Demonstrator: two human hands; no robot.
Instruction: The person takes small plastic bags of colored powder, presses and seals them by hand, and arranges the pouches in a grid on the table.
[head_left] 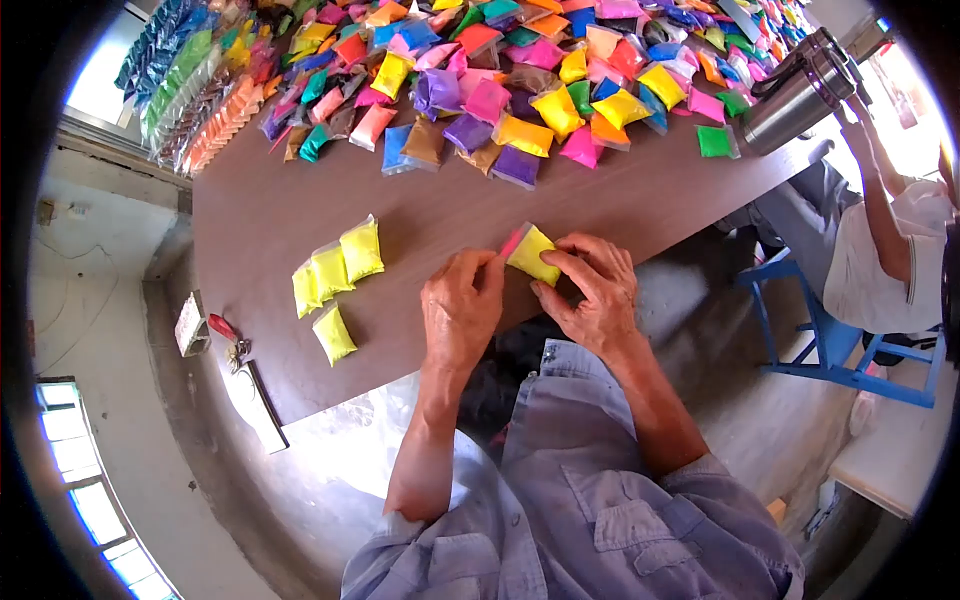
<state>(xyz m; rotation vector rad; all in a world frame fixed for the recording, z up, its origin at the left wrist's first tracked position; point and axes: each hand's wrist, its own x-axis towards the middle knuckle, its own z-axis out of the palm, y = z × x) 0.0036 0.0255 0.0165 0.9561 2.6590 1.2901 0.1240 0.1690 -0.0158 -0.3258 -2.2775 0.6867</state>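
Note:
A small clear plastic bag filled with bright yellow material point(532, 256), with a pink strip at its upper left edge, is held tilted over the table's near edge. My right hand point(598, 292) grips its right side between thumb and fingers. My left hand point(463, 302) is closed at its left edge, thumb and forefinger pinched there; the exact contact is partly hidden. Left of my hands, several like yellow bags lie on the table: three overlap in a row point(330, 270), and a single bag point(334, 335) lies just below them.
A large heap of colourful filled bags point(500, 90) covers the far side of the brown table point(260, 220). A steel vacuum jug point(800, 95) stands at the back right. A red-handled tool point(222, 326) is by the left edge. Another person point(890, 250) sits on a blue stool point(815, 345) at right.

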